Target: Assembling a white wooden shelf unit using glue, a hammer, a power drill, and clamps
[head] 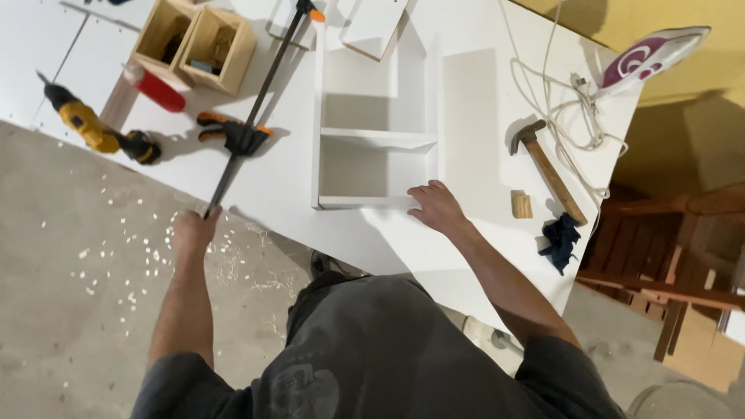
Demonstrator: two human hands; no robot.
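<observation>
Bar clamp [247, 128]: a long black bar with orange-and-black handles near its middle and an orange tip at the far end; it lies slanted across the white table, its near end reaching the table's front edge.
Left hand [194, 230]: fingers curled closed around the near end of the clamp's bar, at the table edge, arm stretched out straight.
Right hand [436, 206]: fingers spread open and flat, pressing on the near right corner of the white box frame; it grips nothing.
White box frame [376, 132]: an open white unit with a shelf across its middle, lying flat on the table between the two hands, just right of the clamp.
Table [295, 194]: a wide white top that carries everything here.
Left of the clamp: a yellow-and-black drill [97, 128], a red bottle [155, 88] and two small open wooden boxes [194, 43].
Right of the frame: a hammer [547, 169] with a wooden handle, a small wood block [521, 204], a dark cloth [560, 240] at the table edge, and a white-and-purple iron [652, 54] with its pale cord looped beside the hammer.
Floor [77, 310]: grey concrete, dotted with pale chips near the left arm.
</observation>
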